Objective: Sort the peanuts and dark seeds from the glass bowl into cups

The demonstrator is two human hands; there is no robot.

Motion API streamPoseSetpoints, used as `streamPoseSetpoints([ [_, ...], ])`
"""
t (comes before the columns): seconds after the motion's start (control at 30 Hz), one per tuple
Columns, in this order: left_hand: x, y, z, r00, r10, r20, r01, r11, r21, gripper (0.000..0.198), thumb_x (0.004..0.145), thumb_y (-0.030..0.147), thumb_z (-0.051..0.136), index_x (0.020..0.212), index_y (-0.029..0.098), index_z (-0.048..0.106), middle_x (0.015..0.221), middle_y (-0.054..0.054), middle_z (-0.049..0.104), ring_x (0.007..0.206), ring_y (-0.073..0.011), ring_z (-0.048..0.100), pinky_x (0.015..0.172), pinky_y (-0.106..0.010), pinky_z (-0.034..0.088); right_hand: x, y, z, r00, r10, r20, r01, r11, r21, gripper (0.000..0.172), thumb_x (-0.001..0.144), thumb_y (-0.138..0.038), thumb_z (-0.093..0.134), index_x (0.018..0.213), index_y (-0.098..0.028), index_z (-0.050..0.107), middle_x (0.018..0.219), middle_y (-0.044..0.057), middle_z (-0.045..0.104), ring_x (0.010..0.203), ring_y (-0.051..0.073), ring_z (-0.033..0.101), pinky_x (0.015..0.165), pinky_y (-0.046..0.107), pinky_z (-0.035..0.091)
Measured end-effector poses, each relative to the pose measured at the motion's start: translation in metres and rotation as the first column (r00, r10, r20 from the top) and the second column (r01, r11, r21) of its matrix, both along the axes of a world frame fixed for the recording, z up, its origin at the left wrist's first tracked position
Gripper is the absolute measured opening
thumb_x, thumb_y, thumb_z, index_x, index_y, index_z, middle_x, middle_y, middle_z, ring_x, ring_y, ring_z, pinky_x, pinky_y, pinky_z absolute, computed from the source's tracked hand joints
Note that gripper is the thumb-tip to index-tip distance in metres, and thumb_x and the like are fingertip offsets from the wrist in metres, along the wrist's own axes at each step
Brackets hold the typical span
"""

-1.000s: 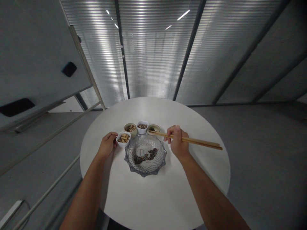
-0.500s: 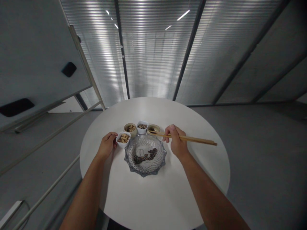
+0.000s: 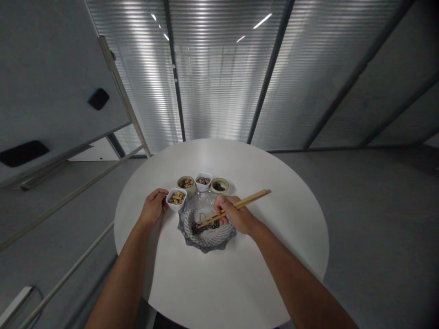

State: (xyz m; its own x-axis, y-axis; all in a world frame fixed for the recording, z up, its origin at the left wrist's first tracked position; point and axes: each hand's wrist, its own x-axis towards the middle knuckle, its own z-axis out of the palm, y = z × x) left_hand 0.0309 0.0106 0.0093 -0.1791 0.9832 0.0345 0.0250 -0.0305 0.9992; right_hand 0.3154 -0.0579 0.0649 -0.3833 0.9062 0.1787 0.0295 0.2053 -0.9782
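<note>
My right hand (image 3: 236,214) is closed around a pair of wooden chopsticks (image 3: 254,197). Their tips reach down to the dark seeds (image 3: 196,228) in a scalloped glass dish (image 3: 206,246); whether they pinch one is too small to tell. Part of the seed pile is hidden behind the hand. On the left, my left hand (image 3: 154,208) rests on the table with curled fingers against the side of a small white bowl (image 3: 176,206) of pale nuts. Behind the dish stand a beige bowl (image 3: 186,179) of nuts, a white bowl (image 3: 203,186) of striped seeds and a beige bowl (image 3: 219,192) holding dark seeds.
Everything stands on a round white table (image 3: 212,283). A whiteboard (image 3: 58,68) on a pale metal frame (image 3: 123,91) is at the left. Beyond the table are glass panels with blinds (image 3: 219,91).
My right hand has moved left and toward me, bringing the chopstick tips from the right beige bowl down into the glass dish. My left hand and the bowls stay in place.
</note>
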Motion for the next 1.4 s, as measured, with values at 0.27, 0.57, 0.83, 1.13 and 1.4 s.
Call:
streamPoseSetpoints([
  [0.27,0.002,-0.001,0.001,1.0,0.002,0.019,-0.002,1.0,0.004,0.02,0.071,0.036,0.063,0.077,0.017,0.066,0.051,0.003,0.053,0.041,-0.011,0.043,0.041,-0.024,0.03,-0.003,-0.001,-0.003,0.998,-0.048,0.03,0.049,0.999,-0.01,0.062,0.094,-0.075,0.042,0.065,-0.021,0.053,0.046,-0.004,0.046,0.043,0.012,0.047,0.043,0.024,0.041],
  [0.57,0.0,0.001,-0.002,1.0,0.008,0.001,-0.008,1.0,0.0,0.02,0.073,0.037,0.063,0.078,0.017,0.065,0.052,0.004,0.053,0.041,-0.011,0.044,0.041,-0.024,0.03,-0.006,0.0,0.0,0.989,-0.147,-0.011,0.147,0.989,0.003,0.065,0.09,-0.08,0.045,0.063,-0.022,0.052,0.043,-0.007,0.041,0.038,0.012,0.047,0.04,0.023,0.04],
  [0.83,0.001,0.001,-0.002,0.999,0.0,0.035,-0.001,1.0,0.009,0.021,0.071,0.038,0.064,0.077,0.018,0.064,0.053,0.004,0.054,0.041,-0.0106,0.043,0.04,-0.024,0.03,-0.006,0.006,0.002,0.939,-0.341,-0.052,0.343,0.939,0.025,0.072,0.086,-0.087,0.039,0.057,-0.022,0.05,0.04,-0.005,0.04,0.036,0.013,0.05,0.037,0.024,0.037],
  [1.13,-0.002,0.0,-0.003,1.0,0.004,0.01,-0.004,1.0,0.024,0.021,0.073,0.037,0.064,0.078,0.017,0.066,0.052,0.004,0.051,0.041,-0.0107,0.044,0.041,-0.024,0.029,0.009,0.017,0.013,0.745,-0.603,-0.286,0.621,0.783,-0.036,0.07,0.089,-0.084,0.037,0.054,-0.024,0.048,0.031,-0.006,0.038,0.028,0.014,0.046,0.038,0.027,0.047],
  [1.4,-0.005,0.002,-0.008,0.999,-0.006,0.032,0.006,1.0,0.019,0.021,0.073,0.037,0.064,0.078,0.017,0.066,0.052,0.004,0.053,0.039,-0.0106,0.044,0.04,-0.024,0.029,0.033,0.026,0.017,0.564,-0.725,-0.396,0.798,0.602,0.034,0.065,0.093,-0.079,0.035,0.061,-0.024,0.049,0.034,-0.007,0.04,0.033,0.015,0.054,0.042,0.026,0.049],
])
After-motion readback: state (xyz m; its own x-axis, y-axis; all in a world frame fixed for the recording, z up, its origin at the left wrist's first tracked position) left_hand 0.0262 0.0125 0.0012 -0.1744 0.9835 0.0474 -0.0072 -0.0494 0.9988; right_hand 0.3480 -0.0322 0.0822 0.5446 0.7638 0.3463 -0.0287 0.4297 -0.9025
